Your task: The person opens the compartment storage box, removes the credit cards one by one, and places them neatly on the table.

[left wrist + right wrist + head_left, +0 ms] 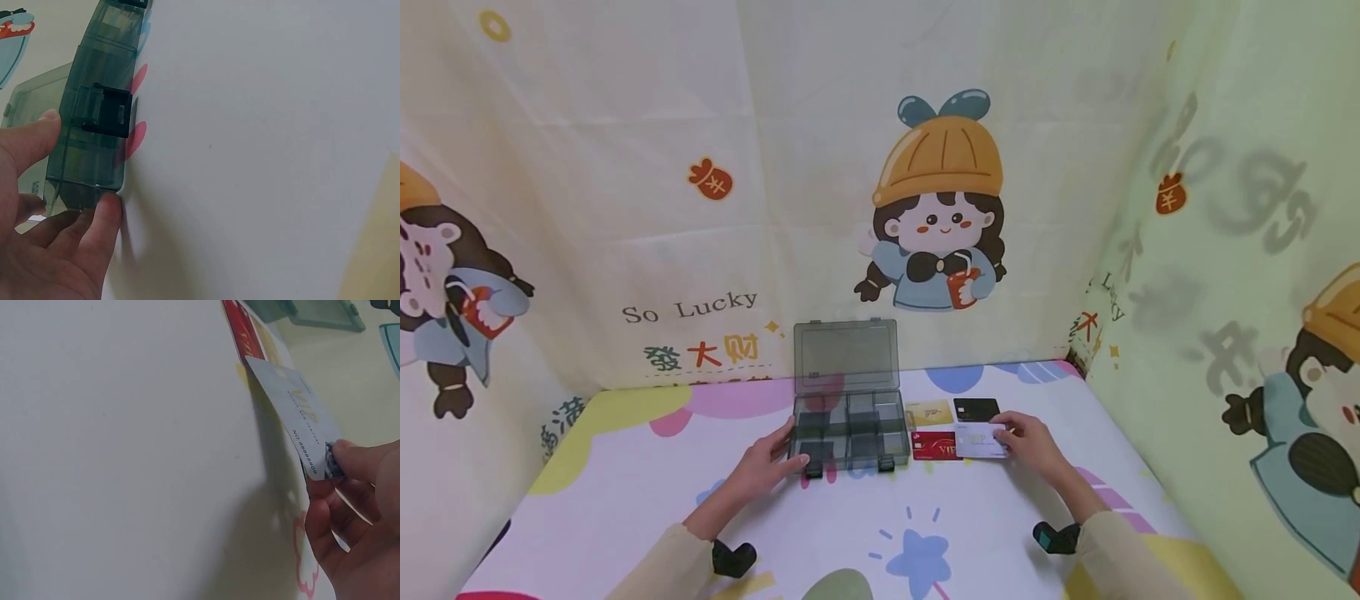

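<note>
A grey see-through compartment box [840, 451] stands on the table with its lid [846, 357] raised at the back. My left hand [765, 462] grips the box's left front corner, the thumb over the rim and the other fingers against the side wall. In the right wrist view, my right hand [356, 506] pinches a white VIP card [294, 412] by its end, thumb on top. That card is tilted, its far end beside a red VIP card [934, 446]. A gold card [929, 413] and a black card [976, 409] lie behind them, right of the box.
The table [992, 517] wears a white cloth printed with coloured shapes. Printed curtains [790, 167] hang behind it and on both sides. A black wrist device [733, 558] sits at the left wrist and another wrist device [1056, 537] at the right.
</note>
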Demonstrator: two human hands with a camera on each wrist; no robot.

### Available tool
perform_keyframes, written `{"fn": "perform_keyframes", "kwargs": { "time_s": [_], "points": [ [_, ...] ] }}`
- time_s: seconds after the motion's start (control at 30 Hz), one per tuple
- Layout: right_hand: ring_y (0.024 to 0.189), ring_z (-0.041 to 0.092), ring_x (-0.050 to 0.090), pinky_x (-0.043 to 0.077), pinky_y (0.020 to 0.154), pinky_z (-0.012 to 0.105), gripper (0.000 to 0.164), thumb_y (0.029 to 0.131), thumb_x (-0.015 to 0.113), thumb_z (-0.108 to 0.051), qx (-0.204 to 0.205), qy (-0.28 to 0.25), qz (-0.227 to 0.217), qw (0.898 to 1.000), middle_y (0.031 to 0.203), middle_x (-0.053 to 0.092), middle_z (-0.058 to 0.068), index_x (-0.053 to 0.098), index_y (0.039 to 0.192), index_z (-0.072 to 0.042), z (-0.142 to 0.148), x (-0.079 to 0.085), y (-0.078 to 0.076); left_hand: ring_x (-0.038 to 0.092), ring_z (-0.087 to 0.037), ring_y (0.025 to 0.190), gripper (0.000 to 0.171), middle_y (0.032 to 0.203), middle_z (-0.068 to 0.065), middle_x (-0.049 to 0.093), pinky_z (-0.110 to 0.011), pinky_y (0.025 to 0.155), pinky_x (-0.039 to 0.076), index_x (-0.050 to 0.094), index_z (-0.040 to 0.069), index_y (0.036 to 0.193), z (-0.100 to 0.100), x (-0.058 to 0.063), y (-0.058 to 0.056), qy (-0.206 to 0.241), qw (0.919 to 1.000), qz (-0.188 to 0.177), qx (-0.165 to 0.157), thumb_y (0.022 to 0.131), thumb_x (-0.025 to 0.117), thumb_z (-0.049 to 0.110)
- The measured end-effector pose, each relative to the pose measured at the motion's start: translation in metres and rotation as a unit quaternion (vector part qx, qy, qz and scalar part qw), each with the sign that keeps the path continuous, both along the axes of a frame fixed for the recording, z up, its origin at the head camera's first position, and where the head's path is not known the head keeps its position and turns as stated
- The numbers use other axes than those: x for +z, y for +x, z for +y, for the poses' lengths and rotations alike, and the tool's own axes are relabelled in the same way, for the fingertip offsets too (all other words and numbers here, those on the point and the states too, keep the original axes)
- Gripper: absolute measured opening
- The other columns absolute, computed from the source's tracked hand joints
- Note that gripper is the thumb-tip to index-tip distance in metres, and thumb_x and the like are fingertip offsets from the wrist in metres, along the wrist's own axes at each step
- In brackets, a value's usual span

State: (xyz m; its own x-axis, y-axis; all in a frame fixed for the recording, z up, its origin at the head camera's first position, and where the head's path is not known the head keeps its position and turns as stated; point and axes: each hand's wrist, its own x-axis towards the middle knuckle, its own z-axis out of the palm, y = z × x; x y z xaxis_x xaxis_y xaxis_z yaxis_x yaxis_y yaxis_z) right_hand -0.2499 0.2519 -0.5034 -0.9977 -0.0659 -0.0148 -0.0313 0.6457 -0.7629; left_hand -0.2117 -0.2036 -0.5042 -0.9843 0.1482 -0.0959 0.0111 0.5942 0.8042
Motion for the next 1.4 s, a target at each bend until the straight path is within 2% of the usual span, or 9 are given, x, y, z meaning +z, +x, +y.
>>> {"fn": "perform_keyframes", "kwargs": {
  "time_s": [0.13,0.4,0.57,0.77,0.93,1.17,1.27,1.4],
  "points": [
    [0.088,0.022,0.054,0.048,0.068,0.021,0.018,0.094,0.061,-0.009,-0.007,0.02,-0.008,1.0,0.105,0.065,0.013,0.067,0.111,-0.007,0.007,-0.001,-0.002,0.041,-0.036,0.138,0.081,0.157,-0.015,0.03,-0.048,0.11,0.039,0.024,0.009,0.153,0.0,0.0,0.0,-0.003,1.0,0.001,-0.001,0.089,0.069,0.029],
    [0.077,0.018,0.052,0.043,0.062,0.023,0.015,0.089,0.066,-0.007,-0.003,0.087,0.021,0.996,0.089,0.065,0.007,0.068,0.104,-0.004,0.011,-0.002,-0.006,0.043,-0.037,0.137,0.08,0.156,-0.017,0.03,-0.048,0.109,0.04,0.025,0.008,0.153,-0.002,0.001,0.0,-0.002,1.0,0.009,-0.004,0.09,0.069,0.03],
    [0.077,0.018,0.053,0.044,0.064,0.025,0.013,0.089,0.067,-0.008,-0.002,0.121,0.024,0.992,0.088,0.066,0.007,0.068,0.101,-0.004,0.006,-0.002,-0.008,0.042,-0.037,0.137,0.08,0.156,-0.018,0.029,-0.048,0.11,0.04,0.024,0.008,0.153,-0.004,0.001,0.001,-0.006,1.0,0.006,-0.002,0.09,0.068,0.03],
    [0.08,0.021,0.054,0.051,0.073,0.033,0.021,0.088,0.07,-0.016,-0.008,0.171,-0.002,0.985,0.092,0.066,0.008,0.067,0.104,-0.004,-0.001,-0.003,-0.012,0.042,-0.038,0.137,0.08,0.156,-0.018,0.029,-0.048,0.109,0.04,0.025,0.006,0.153,-0.004,0.0,0.003,-0.002,1.0,0.008,-0.003,0.09,0.069,0.029],
    [0.081,0.022,0.055,0.053,0.075,0.038,0.022,0.087,0.072,-0.016,-0.013,0.198,-0.013,0.98,0.096,0.067,0.011,0.066,0.103,-0.001,-0.004,-0.004,-0.015,0.041,-0.037,0.138,0.081,0.157,-0.017,0.029,-0.048,0.109,0.04,0.024,0.007,0.153,-0.004,0.0,0.002,-0.004,0.9999,0.011,-0.01,0.09,0.069,0.03],
    [0.085,0.025,0.053,0.054,0.077,0.044,0.025,0.083,0.075,-0.016,-0.013,0.249,0.006,0.968,0.1,0.06,0.015,0.066,0.1,-0.001,-0.008,-0.003,-0.015,0.042,-0.038,0.137,0.08,0.157,-0.017,0.029,-0.049,0.109,0.039,0.024,0.008,0.153,-0.001,0.0,0.001,-0.007,0.9999,0.01,-0.002,0.09,0.068,0.03],
    [0.089,0.027,0.052,0.055,0.078,0.045,0.028,0.081,0.078,-0.015,-0.021,0.263,0.022,0.964,0.102,0.055,0.015,0.061,0.1,-0.003,-0.013,-0.004,-0.014,0.041,-0.036,0.138,0.08,0.157,-0.016,0.029,-0.049,0.111,0.038,0.024,0.01,0.154,-0.001,0.0,0.003,-0.006,1.0,0.0,0.003,0.09,0.068,0.031],
    [0.089,0.028,0.052,0.055,0.081,0.047,0.033,0.078,0.08,-0.013,-0.027,0.267,0.048,0.962,0.102,0.056,0.014,0.058,0.102,-0.006,-0.021,-0.004,-0.012,0.04,-0.036,0.139,0.08,0.157,-0.016,0.03,-0.049,0.111,0.038,0.024,0.01,0.154,0.0,0.001,0.003,-0.007,1.0,-0.002,0.004,0.09,0.068,0.031]
  ]
}}
